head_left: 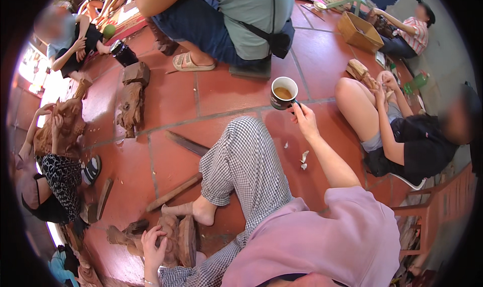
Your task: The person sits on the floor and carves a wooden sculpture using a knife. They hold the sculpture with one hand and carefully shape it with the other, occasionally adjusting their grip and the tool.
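Observation:
My right hand [305, 120] is closed around the handle of a dark mug [278, 102], stretched out over the tiled floor. The mug is upright, with a white inside and some brown drink in it. At the lower left, my left hand [154, 242] rests on a carved reddish-brown wooden figure [175, 236], its fingers loosely bent and the thumb apart. The carving lies beside my bare foot, partly hidden by the hand and my checked trouser leg.
Long wooden pieces [175, 192] lie by my raised knee. Rough wood blocks [132, 102] and a dark jar [123, 54] stand farther left. White scraps [304, 160] lie below the mug. People sit around, some handling wood. A wicker basket [360, 33] and a red chair [427, 211] are to the right.

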A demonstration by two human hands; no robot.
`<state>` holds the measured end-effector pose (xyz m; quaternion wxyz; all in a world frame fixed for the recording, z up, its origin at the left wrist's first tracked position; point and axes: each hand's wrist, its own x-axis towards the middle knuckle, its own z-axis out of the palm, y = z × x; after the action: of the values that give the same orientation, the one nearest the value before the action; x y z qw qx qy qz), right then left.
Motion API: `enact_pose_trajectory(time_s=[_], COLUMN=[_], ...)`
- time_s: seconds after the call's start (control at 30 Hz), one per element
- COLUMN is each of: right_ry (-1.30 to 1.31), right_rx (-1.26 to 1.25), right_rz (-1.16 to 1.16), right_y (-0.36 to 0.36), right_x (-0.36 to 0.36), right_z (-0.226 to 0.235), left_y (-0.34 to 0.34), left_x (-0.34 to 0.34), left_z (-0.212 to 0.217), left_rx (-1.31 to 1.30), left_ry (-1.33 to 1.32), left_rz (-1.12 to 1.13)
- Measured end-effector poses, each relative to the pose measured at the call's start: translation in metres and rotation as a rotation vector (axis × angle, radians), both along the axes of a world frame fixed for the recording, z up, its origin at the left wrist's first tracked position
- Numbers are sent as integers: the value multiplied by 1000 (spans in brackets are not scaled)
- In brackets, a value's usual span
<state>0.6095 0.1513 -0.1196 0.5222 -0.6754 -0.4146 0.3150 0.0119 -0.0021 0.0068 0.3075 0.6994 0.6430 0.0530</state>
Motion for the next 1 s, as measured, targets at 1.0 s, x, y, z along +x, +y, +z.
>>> enact_pose_trajectory(time_s=[1.0], right_ry=[-267], right_rx=[-42], right_rz=[-200], right_y=[-64], right_x=[42], right_z=[-142], left_y=[-15], left_x=[-15], left_z=[-6], left_rx=[177], left_ry=[8], left_rz=[-75])
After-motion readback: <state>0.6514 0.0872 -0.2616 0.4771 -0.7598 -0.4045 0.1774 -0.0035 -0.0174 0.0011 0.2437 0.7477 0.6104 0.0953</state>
